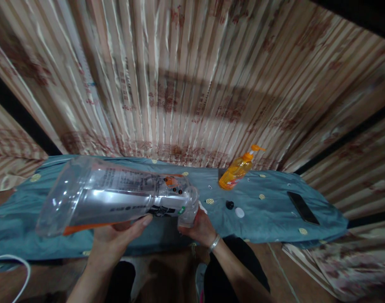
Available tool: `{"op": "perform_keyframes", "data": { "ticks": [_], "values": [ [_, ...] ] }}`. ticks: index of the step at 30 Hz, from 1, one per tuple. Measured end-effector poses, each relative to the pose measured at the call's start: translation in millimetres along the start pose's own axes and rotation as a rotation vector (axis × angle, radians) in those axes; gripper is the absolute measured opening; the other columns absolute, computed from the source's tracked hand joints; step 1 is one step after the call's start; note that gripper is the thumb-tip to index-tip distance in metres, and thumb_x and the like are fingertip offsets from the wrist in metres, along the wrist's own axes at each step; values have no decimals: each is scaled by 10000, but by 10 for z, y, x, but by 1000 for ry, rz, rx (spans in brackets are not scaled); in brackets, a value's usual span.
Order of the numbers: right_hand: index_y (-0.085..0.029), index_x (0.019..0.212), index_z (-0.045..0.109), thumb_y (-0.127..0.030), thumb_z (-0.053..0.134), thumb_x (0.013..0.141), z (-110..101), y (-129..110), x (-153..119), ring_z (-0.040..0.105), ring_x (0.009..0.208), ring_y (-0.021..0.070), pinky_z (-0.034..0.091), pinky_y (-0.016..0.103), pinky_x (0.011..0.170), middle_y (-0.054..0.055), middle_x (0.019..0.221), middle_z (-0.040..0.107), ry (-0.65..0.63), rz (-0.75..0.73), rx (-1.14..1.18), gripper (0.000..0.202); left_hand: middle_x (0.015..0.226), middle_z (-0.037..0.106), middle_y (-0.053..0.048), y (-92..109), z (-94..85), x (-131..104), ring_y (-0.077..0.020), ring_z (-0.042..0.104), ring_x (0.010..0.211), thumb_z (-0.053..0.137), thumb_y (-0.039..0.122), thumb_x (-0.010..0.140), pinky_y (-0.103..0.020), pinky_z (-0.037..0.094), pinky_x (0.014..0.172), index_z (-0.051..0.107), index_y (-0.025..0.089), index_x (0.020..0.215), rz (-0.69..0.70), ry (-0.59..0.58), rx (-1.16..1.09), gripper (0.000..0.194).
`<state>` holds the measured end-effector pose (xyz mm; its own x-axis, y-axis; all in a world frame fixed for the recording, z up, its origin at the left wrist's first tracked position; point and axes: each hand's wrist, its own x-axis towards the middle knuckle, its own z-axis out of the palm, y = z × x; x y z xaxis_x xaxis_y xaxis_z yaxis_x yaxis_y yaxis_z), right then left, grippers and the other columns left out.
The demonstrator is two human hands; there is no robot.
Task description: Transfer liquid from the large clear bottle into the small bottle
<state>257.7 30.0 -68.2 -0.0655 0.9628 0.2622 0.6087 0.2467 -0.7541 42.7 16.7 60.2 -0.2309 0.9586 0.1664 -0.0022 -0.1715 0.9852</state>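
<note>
A large clear plastic bottle (pixel 116 198) with a silver and orange printed label lies sideways in the air, its base to the left and its narrow end to the right. My left hand (pixel 116 235) grips it from below, thumb along the near side. Close to the narrow end, my right hand (pixel 201 227) is closed around a small clear plastic container (pixel 187 218). Something white shows by the right fingers, too small to name. Whether the container touches the bottle's mouth I cannot tell. A bracelet (pixel 214 243) circles my right wrist.
An orange pump bottle (pixel 238 170) stands tilted in view on the blue-green bedsheet (pixel 264 214). Nearer lie a black cap (pixel 229 205) and a white disc (pixel 239 212). A dark phone (pixel 302 207) rests at right. Pleated curtains (pixel 179 84) hang behind; a white cable (pixel 25 265) curves at lower left.
</note>
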Motion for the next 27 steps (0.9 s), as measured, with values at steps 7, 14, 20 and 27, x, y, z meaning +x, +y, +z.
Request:
{"op": "perform_keyframes", "data": {
  "ticks": [7, 14, 20, 27],
  "values": [
    [-198, 1133, 539, -287, 750, 602, 3, 3, 3, 671, 973, 286, 552, 434, 856, 92, 1068, 688, -7, 13, 20, 578, 719, 783, -36, -54, -23, 18, -297, 758, 770, 821, 229, 537, -360, 613, 771, 718, 213, 853, -26, -10, -21, 333],
    [-186, 1156, 529, -271, 756, 594, 14, 26, -5, 679, 965, 286, 555, 414, 852, 93, 1060, 689, -13, 27, 25, 612, 679, 768, -34, -63, -15, 24, -281, 750, 696, 790, 229, 533, -415, 603, 814, 728, 187, 852, -7, 4, 6, 328],
    [-193, 1142, 544, -252, 758, 586, 18, 19, -13, 666, 998, 302, 547, 426, 872, 95, 1076, 683, -4, 31, 20, 599, 748, 789, -51, -116, -47, 23, -298, 754, 779, 809, 263, 564, -419, 591, 840, 734, 202, 932, -61, -36, -1, 380],
    [-198, 1110, 566, -265, 756, 590, 16, 21, -9, 662, 1013, 306, 552, 425, 873, 100, 1092, 679, -4, 3, -3, 558, 739, 787, -59, -62, -46, 19, -290, 750, 747, 836, 315, 538, -460, 584, 849, 727, 138, 1009, -113, -42, -39, 515]
  ]
}}
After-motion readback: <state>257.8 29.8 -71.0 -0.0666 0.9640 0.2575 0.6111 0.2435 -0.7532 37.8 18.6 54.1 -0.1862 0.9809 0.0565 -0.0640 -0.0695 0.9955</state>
